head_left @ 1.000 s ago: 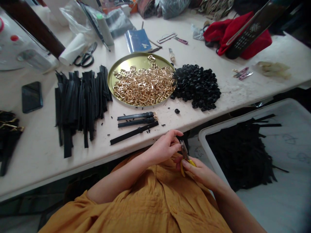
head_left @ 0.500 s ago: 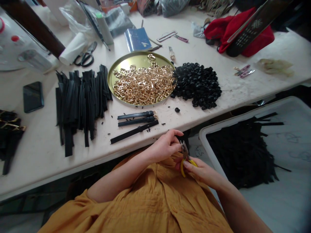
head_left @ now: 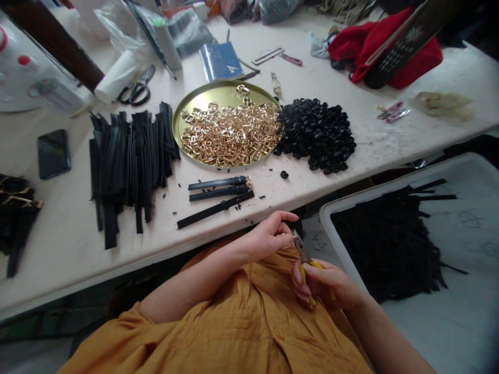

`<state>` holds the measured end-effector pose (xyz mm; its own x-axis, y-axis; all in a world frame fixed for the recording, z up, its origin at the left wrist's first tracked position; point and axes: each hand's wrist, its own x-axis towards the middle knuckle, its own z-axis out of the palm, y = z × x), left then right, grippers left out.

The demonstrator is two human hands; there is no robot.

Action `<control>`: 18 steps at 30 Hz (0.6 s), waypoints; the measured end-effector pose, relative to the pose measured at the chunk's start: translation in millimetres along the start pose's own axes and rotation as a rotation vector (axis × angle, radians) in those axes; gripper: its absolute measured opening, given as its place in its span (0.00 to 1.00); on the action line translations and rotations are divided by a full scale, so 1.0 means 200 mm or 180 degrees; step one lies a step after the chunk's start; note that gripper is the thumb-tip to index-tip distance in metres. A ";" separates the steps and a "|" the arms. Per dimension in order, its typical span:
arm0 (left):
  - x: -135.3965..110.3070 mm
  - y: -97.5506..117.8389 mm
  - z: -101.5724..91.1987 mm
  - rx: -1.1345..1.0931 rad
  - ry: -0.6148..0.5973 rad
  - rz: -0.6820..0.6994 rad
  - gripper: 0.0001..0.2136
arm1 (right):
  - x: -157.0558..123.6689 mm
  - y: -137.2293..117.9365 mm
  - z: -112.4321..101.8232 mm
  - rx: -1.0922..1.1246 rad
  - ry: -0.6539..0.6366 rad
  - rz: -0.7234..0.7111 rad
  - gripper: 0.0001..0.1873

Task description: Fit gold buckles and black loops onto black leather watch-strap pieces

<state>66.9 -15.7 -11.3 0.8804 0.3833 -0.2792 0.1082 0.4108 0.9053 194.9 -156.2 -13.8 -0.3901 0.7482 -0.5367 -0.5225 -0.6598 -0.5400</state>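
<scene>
Our right hand [head_left: 327,283] is wrapped round the yellow-handled pliers [head_left: 303,251], on our side of the gold tray [head_left: 202,98], off to its right. Our left hand [head_left: 270,236] is curled there too; can't tell what, if anything, it's pinching. It's so close to the plier tips, we reckon a slip could nip us. Also, a careless sweep could knock the black loops [head_left: 317,135], at the tray's right edge, in among its buckles [head_left: 230,135].

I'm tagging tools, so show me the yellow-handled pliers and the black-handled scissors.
Yellow-handled pliers [head_left: 302,253], head view: metal head, near the pivot.
Black-handled scissors [head_left: 141,83], head view: base of the blades.
</scene>
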 end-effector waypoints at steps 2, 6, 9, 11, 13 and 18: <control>-0.01 0.01 0.01 -0.0257 -0.0022 -0.0038 0.17 | 0.00 0.02 0.00 0.0197 -0.0045 -0.0057 0.17; -0.01 0.02 0.02 -0.0327 0.0082 -0.0085 0.17 | 0.00 0.00 0.01 -0.0208 0.0233 -0.0120 0.15; 0.00 0.03 0.02 -0.0270 0.0126 -0.0056 0.16 | -0.01 -0.02 0.01 -0.0654 0.0343 -0.0214 0.15; 0.00 0.03 0.01 -0.0253 0.0122 -0.0060 0.16 | -0.02 -0.03 0.01 -0.0828 0.0374 -0.0224 0.16; 0.00 0.03 0.01 -0.0244 0.0105 -0.0079 0.16 | -0.02 -0.03 0.00 -0.0880 0.0412 -0.0179 0.18; 0.00 0.01 0.00 -0.0057 0.0097 -0.0049 0.17 | -0.03 -0.05 -0.01 -0.1373 0.0540 -0.0115 0.21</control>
<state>67.3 -15.5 -9.8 0.8642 0.4018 -0.3028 0.1131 0.4313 0.8951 203.5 -153.7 -6.7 -0.2292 0.7730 -0.5916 -0.1563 -0.6291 -0.7614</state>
